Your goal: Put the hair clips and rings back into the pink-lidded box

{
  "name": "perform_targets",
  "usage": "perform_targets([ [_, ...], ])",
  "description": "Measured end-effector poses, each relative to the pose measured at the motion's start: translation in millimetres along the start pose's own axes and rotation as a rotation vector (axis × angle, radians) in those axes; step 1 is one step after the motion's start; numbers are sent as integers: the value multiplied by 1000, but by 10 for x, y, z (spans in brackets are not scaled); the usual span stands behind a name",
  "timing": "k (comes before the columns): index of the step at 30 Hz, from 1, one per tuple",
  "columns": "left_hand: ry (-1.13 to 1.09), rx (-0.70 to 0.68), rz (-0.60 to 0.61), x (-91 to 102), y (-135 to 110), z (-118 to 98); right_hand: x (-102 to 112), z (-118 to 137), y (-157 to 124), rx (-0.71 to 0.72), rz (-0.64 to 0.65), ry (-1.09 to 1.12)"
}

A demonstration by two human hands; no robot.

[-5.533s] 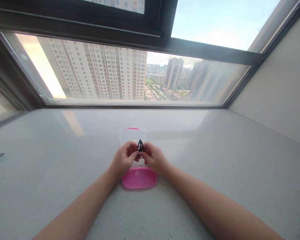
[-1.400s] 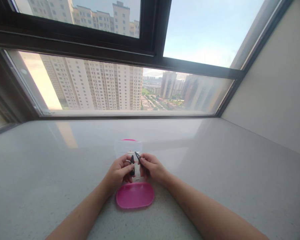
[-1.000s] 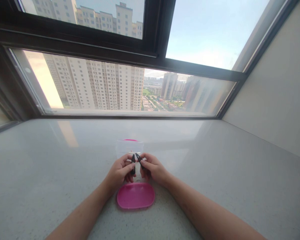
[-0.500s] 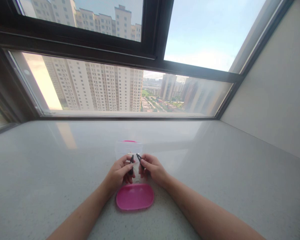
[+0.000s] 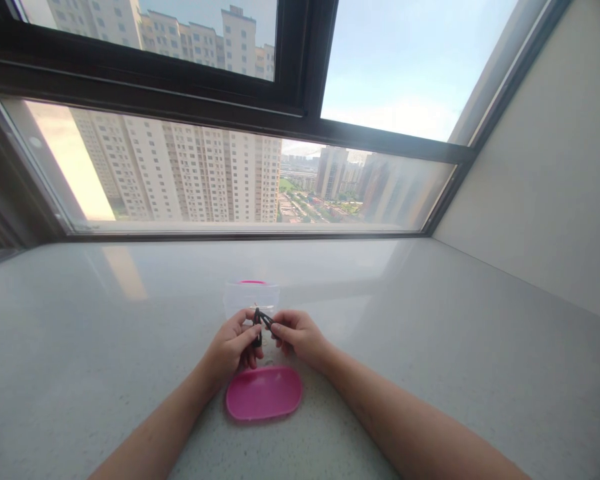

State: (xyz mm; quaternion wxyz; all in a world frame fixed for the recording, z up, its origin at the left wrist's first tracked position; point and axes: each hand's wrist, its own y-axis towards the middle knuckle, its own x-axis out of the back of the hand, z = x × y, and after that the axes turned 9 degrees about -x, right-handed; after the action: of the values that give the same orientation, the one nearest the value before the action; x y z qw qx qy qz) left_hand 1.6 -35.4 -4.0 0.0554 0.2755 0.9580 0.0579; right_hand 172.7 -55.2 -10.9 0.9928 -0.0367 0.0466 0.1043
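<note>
My left hand [image 5: 230,345] pinches a black snap hair clip [image 5: 257,333] between thumb and fingers, holding it nearly upright. A second black snap hair clip [image 5: 267,320], slanting up to the left, is in the grip of my right hand [image 5: 300,335]. The upper ends of the two clips meet or overlap; whether they are joined I cannot tell. Just below the hands lies a shallow pink oval tray or lid [image 5: 264,395]. Behind the fingers stands a clear plastic container [image 5: 236,297] with a pink far edge and a thin pale stick across it, partly hidden by my hands.
The pale speckled sill [image 5: 430,373] runs back to a dark-framed window [image 5: 300,235]. A white wall [image 5: 545,167] rises on the right. High buildings show through the glass.
My right hand has moved left and brought its clip against the top of the clip in my left hand. The whole view has shifted slightly.
</note>
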Motion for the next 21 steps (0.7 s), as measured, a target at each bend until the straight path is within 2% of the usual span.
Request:
perform_targets([
  [21,-3,-19,-44,-32,1,-34,-18,12,5,-62,-18,128],
])
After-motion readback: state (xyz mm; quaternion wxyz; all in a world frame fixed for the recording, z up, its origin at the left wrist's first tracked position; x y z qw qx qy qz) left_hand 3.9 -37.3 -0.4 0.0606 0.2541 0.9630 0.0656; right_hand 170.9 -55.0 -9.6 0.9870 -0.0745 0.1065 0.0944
